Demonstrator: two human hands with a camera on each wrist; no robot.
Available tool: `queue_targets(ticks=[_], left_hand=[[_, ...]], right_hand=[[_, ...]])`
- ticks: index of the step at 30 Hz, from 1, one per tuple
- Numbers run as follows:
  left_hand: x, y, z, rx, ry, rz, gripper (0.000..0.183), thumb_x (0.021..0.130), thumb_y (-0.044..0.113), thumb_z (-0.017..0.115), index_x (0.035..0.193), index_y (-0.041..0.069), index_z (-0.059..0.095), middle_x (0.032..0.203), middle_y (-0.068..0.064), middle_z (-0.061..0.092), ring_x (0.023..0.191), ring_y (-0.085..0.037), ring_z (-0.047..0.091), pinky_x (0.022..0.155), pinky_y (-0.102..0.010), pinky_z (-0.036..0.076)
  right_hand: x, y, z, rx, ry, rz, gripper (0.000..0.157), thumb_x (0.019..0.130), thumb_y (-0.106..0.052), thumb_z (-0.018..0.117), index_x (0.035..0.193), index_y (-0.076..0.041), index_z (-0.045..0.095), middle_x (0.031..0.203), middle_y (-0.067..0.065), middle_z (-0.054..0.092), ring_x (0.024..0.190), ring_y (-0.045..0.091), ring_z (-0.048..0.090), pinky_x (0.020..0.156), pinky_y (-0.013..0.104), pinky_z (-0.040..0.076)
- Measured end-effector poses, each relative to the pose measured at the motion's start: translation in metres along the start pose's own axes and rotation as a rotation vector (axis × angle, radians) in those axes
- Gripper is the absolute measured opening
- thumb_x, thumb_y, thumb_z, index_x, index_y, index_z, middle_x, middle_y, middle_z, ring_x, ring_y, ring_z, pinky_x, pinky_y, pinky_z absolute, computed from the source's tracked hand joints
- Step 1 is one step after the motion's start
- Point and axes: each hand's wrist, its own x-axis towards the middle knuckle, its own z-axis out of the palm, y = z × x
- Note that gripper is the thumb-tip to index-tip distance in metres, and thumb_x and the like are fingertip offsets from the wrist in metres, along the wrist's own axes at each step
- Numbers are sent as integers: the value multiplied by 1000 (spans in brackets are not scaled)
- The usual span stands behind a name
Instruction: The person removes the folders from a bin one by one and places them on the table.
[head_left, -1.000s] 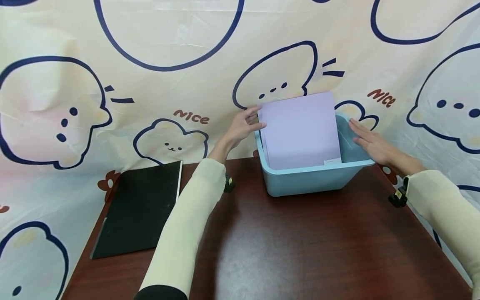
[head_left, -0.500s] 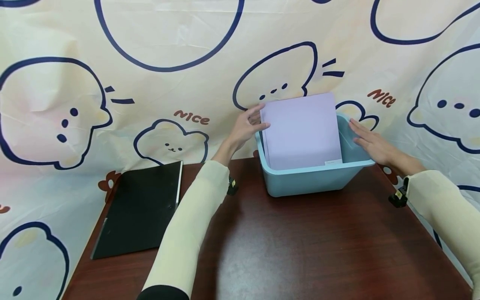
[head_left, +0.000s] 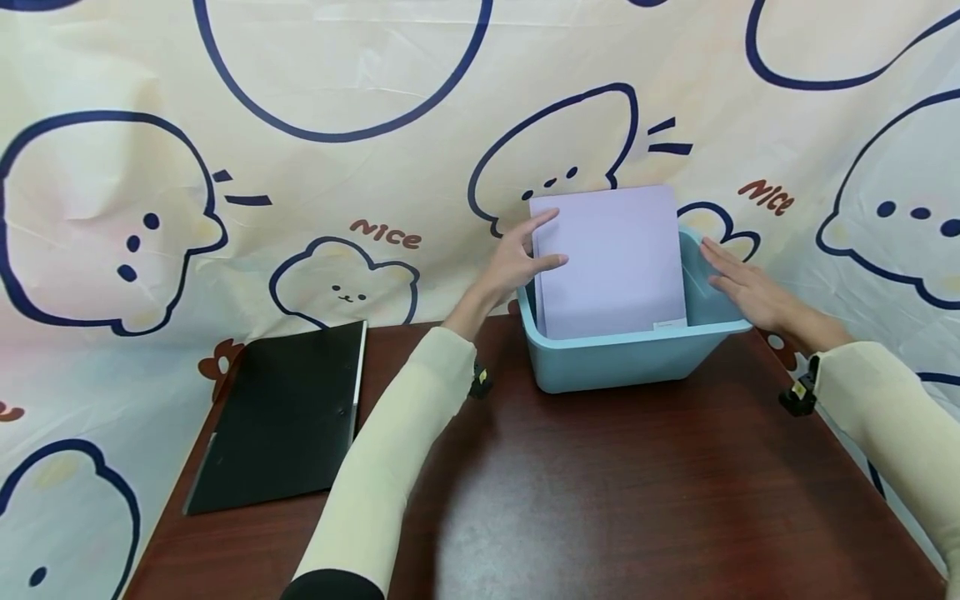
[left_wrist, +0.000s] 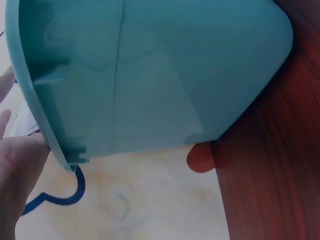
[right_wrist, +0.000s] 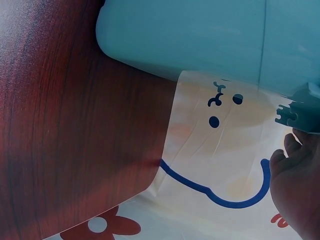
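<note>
Light purple folders (head_left: 611, 258) stand leaning in a light blue plastic bin (head_left: 615, 367), with their upper part above its rim. A small white label shows low on the front one, and another edge shows behind it on the left. My left hand (head_left: 513, 262) is at their left edge, thumb and forefinger stretched over the front; the other fingers are mostly hidden. My right hand (head_left: 746, 287) rests with straight fingers at the bin's right rim. In the left wrist view, part of the left hand (left_wrist: 20, 160) shows beyond the bin's rim (left_wrist: 30, 100).
A black folder (head_left: 288, 417) with a pale edge lies on the brown table (head_left: 600, 483) at the left. Behind the table hangs a cartoon-printed cloth (head_left: 390, 192). The bin stands near the table's back edge.
My left hand has moved to the right, onto the front of the purple folders. Their left edge has shifted slightly right too. The right hand and the bin have stayed put.
</note>
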Motion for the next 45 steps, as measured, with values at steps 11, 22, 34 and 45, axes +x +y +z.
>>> queue_targets(ticks=[11,22,34,45], left_hand=[[1,10,9,58,-70,45,76,80,17,82,145,37,46,153,18,37,143,-3,25,119,-44,21],[-8,31,10,42,-114,-52,71,83,3,76,143,30,51,154,8,39,140,-17,36,115,-43,32],[1,2,15,12,-32,-65,67,82,7,77,130,50,57,153,10,38,138,-18,40,112,-48,35],[-16,25,10,-57,-15,-40,68,81,-2,75,135,35,58,152,8,42,138,-13,39,114,-42,33]], right_hand=[[2,0,-1,6,-3,-9,57,107,-28,27,157,-16,2,164,7,-7,149,38,-5,113,68,-2],[1,0,0,3,1,-17,58,107,-27,28,157,-14,2,164,8,-6,149,38,-4,114,65,-2],[1,-2,-1,22,-3,-11,57,107,-27,28,157,-14,2,164,8,-6,149,38,-4,114,66,-1],[2,0,-1,24,6,-35,56,107,-23,28,157,-11,4,164,10,-4,149,38,-3,116,62,0]])
